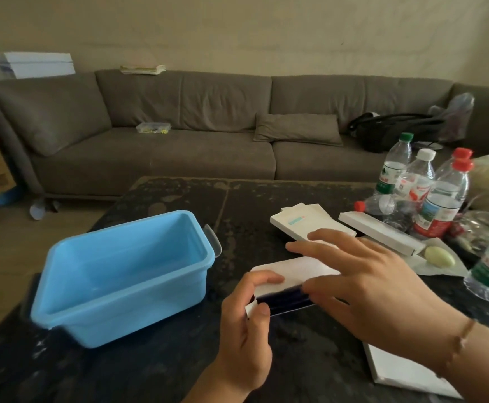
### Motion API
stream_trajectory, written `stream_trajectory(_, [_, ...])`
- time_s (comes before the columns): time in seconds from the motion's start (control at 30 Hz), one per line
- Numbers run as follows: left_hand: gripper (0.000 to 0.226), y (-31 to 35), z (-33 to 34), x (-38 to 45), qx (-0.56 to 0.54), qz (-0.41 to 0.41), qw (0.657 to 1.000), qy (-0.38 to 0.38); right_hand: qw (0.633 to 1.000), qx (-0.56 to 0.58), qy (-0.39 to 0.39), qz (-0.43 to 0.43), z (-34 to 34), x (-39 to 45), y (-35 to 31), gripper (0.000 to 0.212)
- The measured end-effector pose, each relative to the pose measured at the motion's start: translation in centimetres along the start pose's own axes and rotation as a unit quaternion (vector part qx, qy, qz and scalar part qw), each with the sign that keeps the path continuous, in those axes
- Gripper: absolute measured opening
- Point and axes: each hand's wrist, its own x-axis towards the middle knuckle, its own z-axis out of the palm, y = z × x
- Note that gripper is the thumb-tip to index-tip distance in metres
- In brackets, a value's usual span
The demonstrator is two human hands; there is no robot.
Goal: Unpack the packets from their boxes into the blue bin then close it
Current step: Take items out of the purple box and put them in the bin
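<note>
Head view, only one cam: bin [121, 274] sits open and looks empty on the dark table [156, 370], no lid on it, and I can't say for sure which item is the lid. Just right of the bin your left hand [244, 324] holds the near end of a white box [292, 270], thumb and fingers curled round it, w/ a dark packet [285, 302] showing along the box's near edge. Risk first: the packet looks only partly out, so if you tug hard it could snag on the box flap or shoot out and land on the table instead of the bin; your grip is at one end only, so the box could twist or slip. Your right hand [362, 283] lies over the box's right part, fingers spread and mostly straight, not clenched; it seems to press or steady the box, but whether the thumb pinches the packet I can't tell. Farther right of the bin, 2 more white boxes [304, 225] [380, 232] lie flat, not yet emptied by the look of it, beside a bunch of bottles [441, 205] that a careless reach could knock over. A white slab [403, 370] lies near-right of the bin, under your right wrist.
</note>
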Motion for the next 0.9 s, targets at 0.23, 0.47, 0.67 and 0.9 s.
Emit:
stream_trajectory(0.23, [0.032, 0.5, -0.5, -0.6, -0.042, 0.0, 0.999, -0.028, 0.998, 0.016, -0.06, 0.015, -0.4, -0.3, -1.0, 0.028])
stream_trajectory(0.47, [0.04, 1.7, 0.8, 0.1, -0.022, 0.071, 0.997, -0.005, 0.989, 0.101, -0.023, 0.109, -0.5, -1.5, -1.1, 0.029])
stream_trajectory(0.67, [0.046, 1.4, 1.8, 2.0, -0.043, 0.13, 0.99, 0.036, 0.979, -0.002, -0.108, 0.172, -3.1, 0.9, -2.2, 0.033])
stream_trajectory(0.9, [0.037, -2.2, 1.3, 3.7, 0.055, 0.182, 0.982, 0.002, 0.969, -0.041, -0.151, 0.194, 0.0, 2.1, -1.9, 0.037])
